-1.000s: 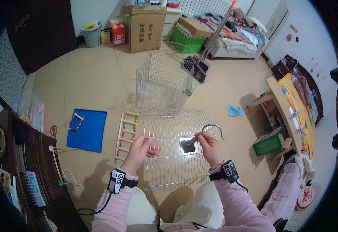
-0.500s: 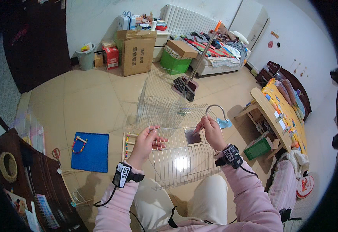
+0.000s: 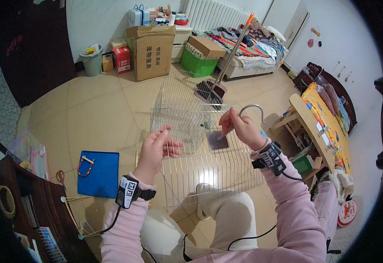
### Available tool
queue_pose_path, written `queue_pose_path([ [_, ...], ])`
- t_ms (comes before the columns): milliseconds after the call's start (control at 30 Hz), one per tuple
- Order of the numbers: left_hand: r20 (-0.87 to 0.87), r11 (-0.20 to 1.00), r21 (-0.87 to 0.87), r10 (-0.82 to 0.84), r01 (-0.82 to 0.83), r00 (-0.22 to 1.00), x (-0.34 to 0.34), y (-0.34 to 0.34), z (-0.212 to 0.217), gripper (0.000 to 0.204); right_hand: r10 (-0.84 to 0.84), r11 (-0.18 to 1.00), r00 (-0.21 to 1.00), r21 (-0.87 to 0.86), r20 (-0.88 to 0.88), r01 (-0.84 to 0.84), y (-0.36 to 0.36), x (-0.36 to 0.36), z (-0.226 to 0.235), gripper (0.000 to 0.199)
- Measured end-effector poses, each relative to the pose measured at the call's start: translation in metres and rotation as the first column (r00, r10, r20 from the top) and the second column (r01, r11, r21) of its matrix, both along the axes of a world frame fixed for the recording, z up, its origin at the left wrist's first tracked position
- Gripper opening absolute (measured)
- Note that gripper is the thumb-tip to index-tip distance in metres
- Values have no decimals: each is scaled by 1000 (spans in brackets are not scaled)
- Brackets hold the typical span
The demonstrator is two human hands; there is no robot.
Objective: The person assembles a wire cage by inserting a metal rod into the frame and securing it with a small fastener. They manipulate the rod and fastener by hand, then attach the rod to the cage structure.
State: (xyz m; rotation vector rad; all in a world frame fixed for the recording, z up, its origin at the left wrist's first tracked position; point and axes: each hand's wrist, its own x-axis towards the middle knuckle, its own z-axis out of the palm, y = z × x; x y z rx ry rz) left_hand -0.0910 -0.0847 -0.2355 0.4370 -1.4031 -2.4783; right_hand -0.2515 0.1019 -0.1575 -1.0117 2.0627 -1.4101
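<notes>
A silver wire cage panel [image 3: 204, 179] hangs tilted in front of my legs, between my two hands. My left hand [image 3: 154, 147] is closed round its left edge, some fingers showing through the wires. By the panel's upper right part, my right hand [image 3: 244, 129] is bent with its fingertips together on the wires, just above a grey square plate [image 3: 218, 140]. A curved metal hook [image 3: 257, 106] rises beside the right hand; where it is fastened is hidden. Behind the panel stand more wire cage walls [image 3: 178, 90], partly overlapped by it.
On the floor at left lies a blue mat [image 3: 98, 177] with a bead string [image 3: 85, 167]. A dark shelf [image 3: 22, 188] stands at the lower left. Farther off are a cardboard box [image 3: 154, 55], a dustpan [image 3: 213, 94] and, at right, a wooden table [image 3: 314, 136].
My left hand has shifted left and slightly up with the panel. The right hand has risen a little and turned inward at the wrist. My legs have moved, and the view has shifted slightly.
</notes>
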Motion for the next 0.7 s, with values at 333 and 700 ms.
queue_pose_path([
  [333, -27, 991, -114, 62, -65, 998, -38, -12, 38, 32, 102, 995, 963, -23, 248, -99, 3, -45, 31, 47],
  [700, -31, 987, -145, 62, -66, 998, -84, -21, 52, 34, -72, 986, 889, -169, -452, -6, -5, -73, 5, 17],
])
